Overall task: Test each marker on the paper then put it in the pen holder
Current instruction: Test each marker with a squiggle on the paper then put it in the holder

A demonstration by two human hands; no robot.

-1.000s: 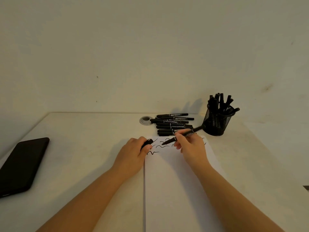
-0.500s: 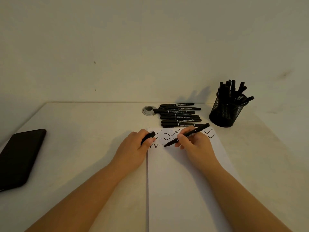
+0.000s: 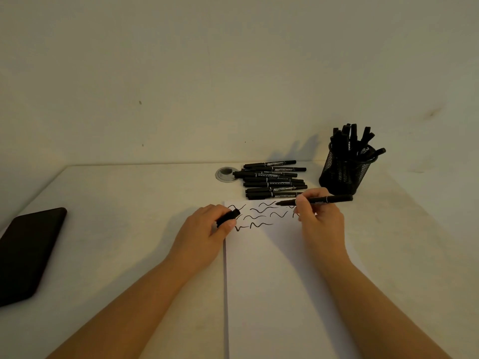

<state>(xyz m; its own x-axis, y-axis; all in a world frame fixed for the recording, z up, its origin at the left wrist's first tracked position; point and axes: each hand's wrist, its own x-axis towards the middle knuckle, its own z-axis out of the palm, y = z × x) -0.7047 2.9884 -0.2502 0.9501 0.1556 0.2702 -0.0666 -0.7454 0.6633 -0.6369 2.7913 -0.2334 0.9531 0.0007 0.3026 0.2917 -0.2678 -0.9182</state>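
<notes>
Marker testing is sitting roughly midway, with one uncapped marker in hand over the paper.

The right hand (image 3: pixel 320 218) is pinching the marker (image 3: pixel 315 200) with its tip raised over the paper (image 3: pixel 285 281), where three rows of squiggles (image 3: pixel 259 215) are showing; the left hand (image 3: pixel 204 233) is curling around the cap (image 3: pixel 228 217). Many markers are standing in the pen holder (image 3: pixel 342 174), while a pile of markers (image 3: pixel 272 180) is waiting on the counter (image 3: pixel 129 216). The right hand is hiding some squiggles, and neither marker group is countable.
</notes>
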